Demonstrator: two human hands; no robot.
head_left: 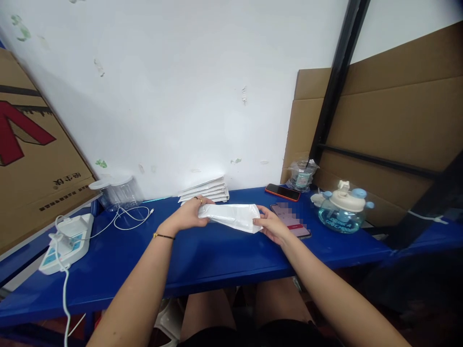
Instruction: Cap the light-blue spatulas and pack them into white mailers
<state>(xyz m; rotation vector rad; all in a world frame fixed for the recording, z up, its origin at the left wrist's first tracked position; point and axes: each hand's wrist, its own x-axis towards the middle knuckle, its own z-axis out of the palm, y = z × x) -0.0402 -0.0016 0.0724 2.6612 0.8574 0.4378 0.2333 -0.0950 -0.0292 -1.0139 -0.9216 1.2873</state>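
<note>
A flat white packet point(231, 215) with a shiny, film-like surface is held level above the blue table point(217, 260). My left hand point(191, 213) grips its left end, the thumb in front and the fingers behind. At the other end, my right hand point(273, 225) pinches the packet's right edge between thumb and fingers. Behind my left hand, against the wall, lies a stack of similar white packets point(210, 189). What the packet contains, if anything, cannot be made out.
Right of my hands lie a lit phone point(289, 221), an orange-edged phone point(282, 192), a blue-lidded water bottle point(343, 209) and a plastic-wrapped cup point(302, 177). On the left are a power strip point(68, 246), a white cable point(132, 221) and clear plastic jars point(117, 193). Cardboard point(401, 111) stands at the right.
</note>
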